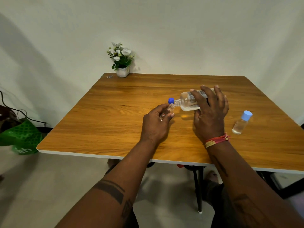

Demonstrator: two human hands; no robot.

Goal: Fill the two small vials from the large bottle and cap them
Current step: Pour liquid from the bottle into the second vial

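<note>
My right hand grips the large clear bottle, tipped on its side with its open neck pointing left. The neck meets the mouth of a small uncapped vial, which my left hand holds tilted above the wooden table. A dark blue cap sits just behind the two mouths; what it rests on is unclear. A second small vial with a light blue cap stands on the table to the right, holding clear liquid.
A white pot of artificial flowers stands at the table's far edge by the wall. A green bag lies on the floor to the left. Table legs and feet show under the near edge.
</note>
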